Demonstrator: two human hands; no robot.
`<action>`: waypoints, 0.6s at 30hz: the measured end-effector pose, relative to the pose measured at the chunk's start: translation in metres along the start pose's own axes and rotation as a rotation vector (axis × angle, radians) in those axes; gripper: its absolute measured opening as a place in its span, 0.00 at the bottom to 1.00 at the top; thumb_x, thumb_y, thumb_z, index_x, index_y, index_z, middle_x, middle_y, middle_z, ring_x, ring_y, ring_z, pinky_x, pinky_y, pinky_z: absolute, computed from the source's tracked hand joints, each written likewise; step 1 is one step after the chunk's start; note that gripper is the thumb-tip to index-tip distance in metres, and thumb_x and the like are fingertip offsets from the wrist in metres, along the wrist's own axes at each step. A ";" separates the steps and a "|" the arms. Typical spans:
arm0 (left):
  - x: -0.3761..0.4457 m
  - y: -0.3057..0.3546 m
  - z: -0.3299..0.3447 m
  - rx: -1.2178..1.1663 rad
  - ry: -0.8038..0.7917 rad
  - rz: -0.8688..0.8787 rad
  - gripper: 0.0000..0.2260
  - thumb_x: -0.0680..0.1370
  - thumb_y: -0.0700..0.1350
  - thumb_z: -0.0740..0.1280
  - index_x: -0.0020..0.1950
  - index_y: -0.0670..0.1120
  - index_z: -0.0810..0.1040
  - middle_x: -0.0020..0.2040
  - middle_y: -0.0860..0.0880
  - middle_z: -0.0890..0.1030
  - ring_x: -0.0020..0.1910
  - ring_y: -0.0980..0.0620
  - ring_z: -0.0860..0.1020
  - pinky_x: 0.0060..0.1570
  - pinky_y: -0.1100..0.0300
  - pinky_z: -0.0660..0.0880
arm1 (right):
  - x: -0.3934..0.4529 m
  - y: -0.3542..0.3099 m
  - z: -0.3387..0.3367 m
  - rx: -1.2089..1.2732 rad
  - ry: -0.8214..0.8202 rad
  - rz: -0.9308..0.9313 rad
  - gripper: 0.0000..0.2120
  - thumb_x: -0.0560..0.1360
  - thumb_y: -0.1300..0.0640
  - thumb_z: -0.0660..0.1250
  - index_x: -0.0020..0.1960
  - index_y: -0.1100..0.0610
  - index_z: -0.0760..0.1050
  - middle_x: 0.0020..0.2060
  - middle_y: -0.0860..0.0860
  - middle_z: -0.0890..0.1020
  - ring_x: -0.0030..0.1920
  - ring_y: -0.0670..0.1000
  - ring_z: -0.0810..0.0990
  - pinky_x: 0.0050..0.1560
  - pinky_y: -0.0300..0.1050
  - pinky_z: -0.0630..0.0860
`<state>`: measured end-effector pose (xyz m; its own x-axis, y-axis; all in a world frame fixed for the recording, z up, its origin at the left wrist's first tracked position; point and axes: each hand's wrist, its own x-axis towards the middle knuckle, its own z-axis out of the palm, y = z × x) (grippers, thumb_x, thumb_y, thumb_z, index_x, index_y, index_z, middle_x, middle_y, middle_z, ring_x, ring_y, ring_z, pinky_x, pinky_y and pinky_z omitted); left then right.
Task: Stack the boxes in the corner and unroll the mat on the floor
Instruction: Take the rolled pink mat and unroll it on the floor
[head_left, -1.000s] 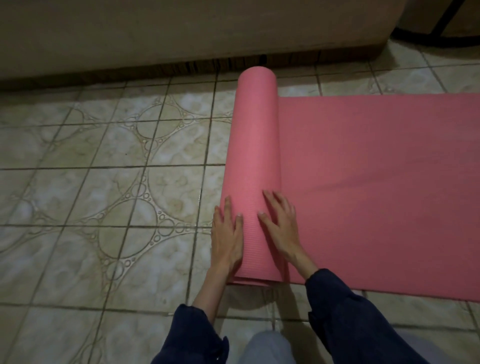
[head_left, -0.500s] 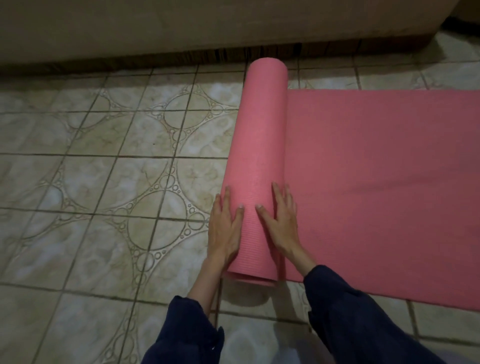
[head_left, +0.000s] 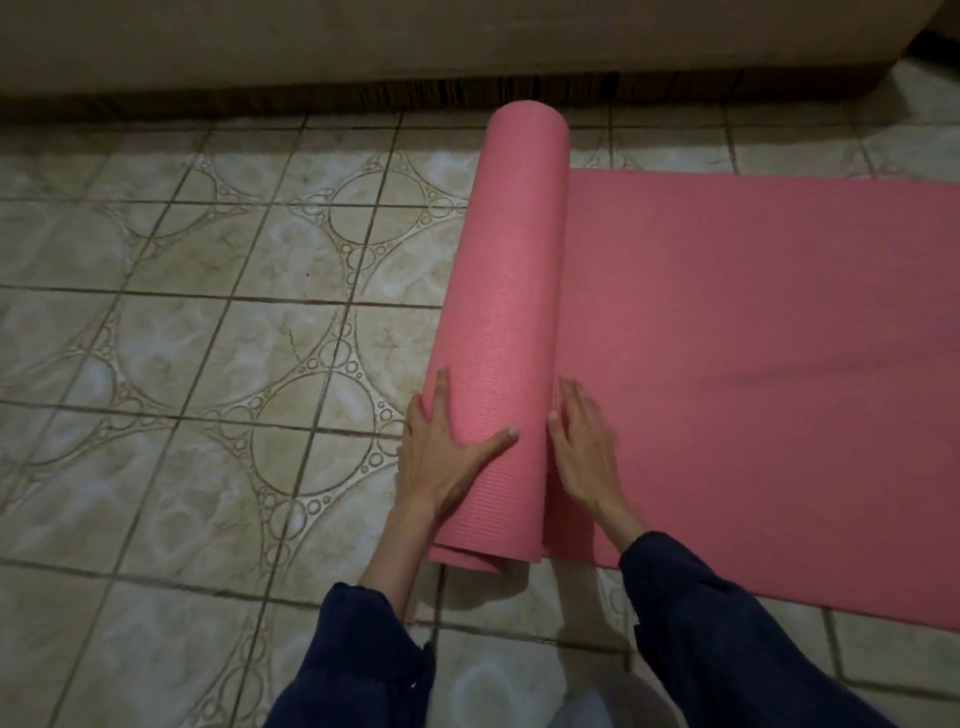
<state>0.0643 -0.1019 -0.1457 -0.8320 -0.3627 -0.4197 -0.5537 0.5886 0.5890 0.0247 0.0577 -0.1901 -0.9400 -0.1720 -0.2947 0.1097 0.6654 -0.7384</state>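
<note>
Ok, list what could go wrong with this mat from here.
1. Both the left hand and the right hand press only the near end of the pink roll, so the far end may lag and the mat could unroll crooked.
2. That far end lies close to the base of the beige furniture and might catch on it.

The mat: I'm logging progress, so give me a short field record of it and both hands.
mat: pink, partly unrolled, flat part lies to the right
roll: still wound, lies on the tiled floor
left hand: straight fingers on the roll's left side, thumb across the top
right hand: flat in the crease between roll and flat part
boxes: none in view
</note>
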 end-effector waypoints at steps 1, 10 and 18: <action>0.000 0.000 0.001 0.007 -0.001 -0.011 0.52 0.57 0.76 0.65 0.72 0.67 0.38 0.77 0.43 0.52 0.75 0.39 0.59 0.71 0.38 0.61 | 0.003 0.011 -0.005 -0.190 -0.044 0.048 0.26 0.82 0.47 0.46 0.77 0.50 0.44 0.78 0.50 0.46 0.77 0.55 0.46 0.74 0.64 0.46; 0.007 0.017 0.003 0.064 0.010 -0.009 0.55 0.59 0.67 0.74 0.73 0.67 0.38 0.65 0.37 0.63 0.63 0.37 0.71 0.66 0.47 0.68 | 0.000 0.067 -0.032 -0.582 -0.211 0.187 0.37 0.75 0.33 0.51 0.75 0.41 0.35 0.76 0.46 0.34 0.76 0.56 0.35 0.66 0.77 0.47; -0.006 0.040 0.010 0.119 0.045 0.049 0.52 0.64 0.60 0.75 0.75 0.65 0.41 0.59 0.39 0.67 0.56 0.37 0.74 0.62 0.47 0.70 | -0.003 0.076 -0.043 -0.599 -0.210 0.203 0.37 0.74 0.32 0.50 0.74 0.40 0.33 0.76 0.45 0.35 0.76 0.54 0.35 0.64 0.78 0.48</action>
<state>0.0472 -0.0690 -0.1270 -0.8602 -0.3619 -0.3592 -0.5066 0.6871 0.5208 0.0217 0.1396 -0.2194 -0.8298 -0.0984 -0.5494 0.0224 0.9777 -0.2090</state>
